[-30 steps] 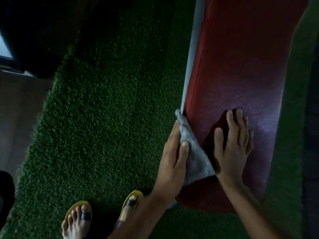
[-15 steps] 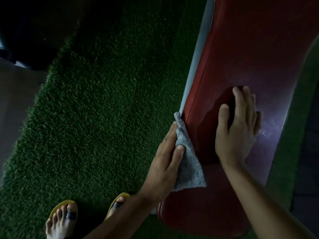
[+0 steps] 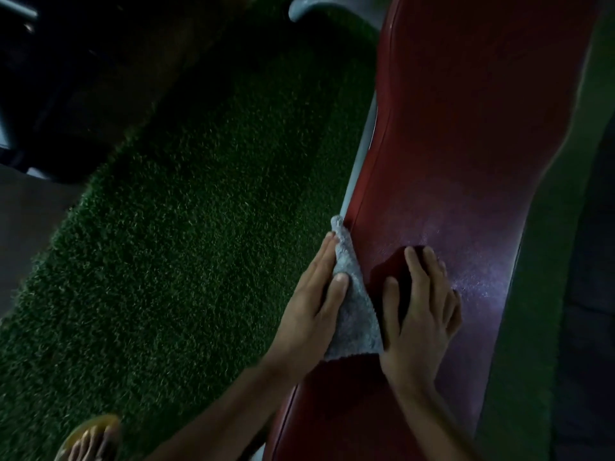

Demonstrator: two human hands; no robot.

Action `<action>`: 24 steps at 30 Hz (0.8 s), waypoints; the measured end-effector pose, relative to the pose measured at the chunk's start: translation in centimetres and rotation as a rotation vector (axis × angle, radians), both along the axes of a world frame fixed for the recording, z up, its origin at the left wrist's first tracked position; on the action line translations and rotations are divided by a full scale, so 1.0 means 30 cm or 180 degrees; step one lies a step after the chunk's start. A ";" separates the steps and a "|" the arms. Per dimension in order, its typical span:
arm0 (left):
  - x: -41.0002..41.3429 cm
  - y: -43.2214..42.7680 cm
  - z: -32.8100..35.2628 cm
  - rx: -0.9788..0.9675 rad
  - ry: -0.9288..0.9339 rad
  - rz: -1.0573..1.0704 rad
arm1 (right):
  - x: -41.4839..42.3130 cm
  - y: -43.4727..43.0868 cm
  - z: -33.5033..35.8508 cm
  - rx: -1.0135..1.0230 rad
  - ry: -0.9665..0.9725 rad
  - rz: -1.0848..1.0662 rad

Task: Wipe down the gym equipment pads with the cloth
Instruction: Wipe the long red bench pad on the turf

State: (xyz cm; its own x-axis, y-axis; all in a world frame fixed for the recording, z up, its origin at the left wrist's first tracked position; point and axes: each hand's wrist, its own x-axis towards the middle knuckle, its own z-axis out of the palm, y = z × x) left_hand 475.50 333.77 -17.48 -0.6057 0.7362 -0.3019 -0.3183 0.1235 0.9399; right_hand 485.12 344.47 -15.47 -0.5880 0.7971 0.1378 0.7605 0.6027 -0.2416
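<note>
A long red bench pad (image 3: pixel 466 154) runs from the bottom centre up to the top right. A grey cloth (image 3: pixel 354 311) lies over the pad's left edge. My left hand (image 3: pixel 312 307) presses the cloth against that side edge, fingers straight and thumb on top of the cloth. My right hand (image 3: pixel 421 314) rests flat on the top of the pad just right of the cloth, fingers together and straight.
Green artificial turf (image 3: pixel 199 244) covers the floor left of the bench. A grey metal frame rail (image 3: pixel 361 154) runs under the pad's left edge. My foot in a yellow sandal (image 3: pixel 90 437) stands at the bottom left. Dark equipment fills the top left corner.
Both hands have slid along the pad while the view shifted. The right hand has drawn back closer to the cloth. The left hand keeps pressing the cloth on the pad's edge.
</note>
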 end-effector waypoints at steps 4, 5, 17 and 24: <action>-0.127 0.140 0.012 0.0149 0.0003 0.0022 | -0.148 0.138 0.071 0.0052 0.0493 0.0171; -0.131 0.144 0.007 0.0200 -0.0018 0.0036 | -0.202 0.189 0.084 0.0101 0.0529 0.0276; -0.312 0.353 0.015 0.0429 -0.0117 -0.0004 | -0.446 0.450 0.069 -0.0096 0.0371 0.0094; -0.218 0.258 0.011 0.0432 -0.0184 -0.0003 | -0.448 0.447 0.069 -0.0204 0.0375 0.0056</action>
State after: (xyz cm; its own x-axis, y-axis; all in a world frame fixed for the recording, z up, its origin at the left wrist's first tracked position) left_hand 468.95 341.51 -17.14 -0.5896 0.7731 -0.2339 -0.3724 -0.0032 0.9281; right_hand 471.66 357.87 -13.40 -0.5846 0.7962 0.1557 0.7141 0.5961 -0.3671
